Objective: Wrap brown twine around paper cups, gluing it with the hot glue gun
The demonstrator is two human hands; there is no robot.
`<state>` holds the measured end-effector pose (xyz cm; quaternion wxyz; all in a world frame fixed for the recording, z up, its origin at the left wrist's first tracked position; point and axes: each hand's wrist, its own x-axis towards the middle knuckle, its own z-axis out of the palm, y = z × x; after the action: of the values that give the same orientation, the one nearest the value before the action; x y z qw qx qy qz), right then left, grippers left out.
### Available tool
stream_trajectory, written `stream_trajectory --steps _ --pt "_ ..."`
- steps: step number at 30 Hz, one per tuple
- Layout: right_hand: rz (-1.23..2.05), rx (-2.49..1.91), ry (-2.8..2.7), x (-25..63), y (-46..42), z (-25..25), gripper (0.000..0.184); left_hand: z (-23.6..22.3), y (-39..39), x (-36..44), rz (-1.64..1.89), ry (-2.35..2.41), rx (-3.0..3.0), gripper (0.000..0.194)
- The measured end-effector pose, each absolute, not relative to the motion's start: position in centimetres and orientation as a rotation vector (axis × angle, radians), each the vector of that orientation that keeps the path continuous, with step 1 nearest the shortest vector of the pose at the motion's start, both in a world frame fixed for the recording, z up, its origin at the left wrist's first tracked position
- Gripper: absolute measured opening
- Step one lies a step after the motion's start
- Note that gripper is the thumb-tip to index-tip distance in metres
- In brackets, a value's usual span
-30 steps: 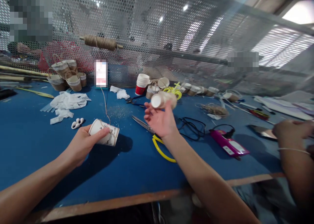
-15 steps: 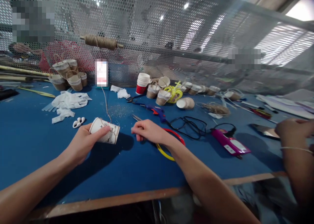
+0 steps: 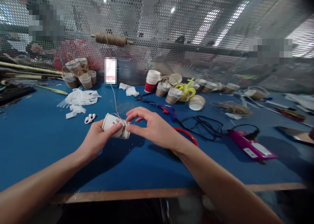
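Note:
My left hand (image 3: 92, 139) grips a white paper cup (image 3: 111, 123), tilted on its side above the blue table, with the thumb along its wall. Brown twine (image 3: 114, 98) runs down to the cup from the twine roll (image 3: 111, 39) on the mesh, and some is wound around the cup near its right end. At that end is my right hand (image 3: 153, 127), thumb and fingers apart, fingertips touching or very close to the cup and twine. Whether a fingertip also catches the twine I cannot tell. Under my right forearm show the red handles of scissors (image 3: 188, 135).
Twine-covered cups (image 3: 85, 79) stand at back left, more at back centre beside stacked paper cups (image 3: 152, 80). White gloves (image 3: 82, 97) lie left. A blue glue gun (image 3: 168, 110), its black cord and a purple power strip (image 3: 252, 147) lie right. A phone (image 3: 110, 70) stands behind.
My right hand has moved from above the scissors to the cup's right end, and its fingers have spread. The view has shifted; a co-worker's arm at right has mostly left it.

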<state>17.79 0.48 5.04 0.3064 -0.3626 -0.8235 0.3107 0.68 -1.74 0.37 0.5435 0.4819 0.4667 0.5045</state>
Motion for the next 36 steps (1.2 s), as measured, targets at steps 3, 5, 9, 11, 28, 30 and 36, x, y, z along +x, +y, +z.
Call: stream_trajectory --steps 3,5,9,11,28,30,36 --pt "0.65 -1.011 -2.237 16.8 0.0 4.8 0.013 0.5 -2.0 0.6 1.157 1.129 1.306 0.023" --pt "0.579 -1.077 -2.223 16.5 -0.1 4.5 0.009 0.6 -2.2 0.7 1.131 1.146 1.399 0.025" --pt "0.638 -1.159 -2.152 16.8 0.1 4.2 0.009 0.6 -2.6 0.7 1.087 1.18 1.526 0.023" --pt "0.719 -1.141 -2.161 17.1 0.2 4.3 0.008 0.7 -2.6 0.8 1.075 1.18 1.554 0.021" --pt "0.954 -1.123 -1.907 17.9 0.3 4.3 0.006 0.3 -2.0 0.8 1.011 1.063 1.096 0.029" --pt "0.981 -1.134 -1.915 17.9 0.4 4.3 0.008 0.3 -2.0 0.8 1.018 1.058 1.11 0.029" --pt "0.741 -1.216 -2.137 17.6 0.0 4.2 0.01 0.1 -2.2 0.7 1.035 1.173 1.403 0.027"
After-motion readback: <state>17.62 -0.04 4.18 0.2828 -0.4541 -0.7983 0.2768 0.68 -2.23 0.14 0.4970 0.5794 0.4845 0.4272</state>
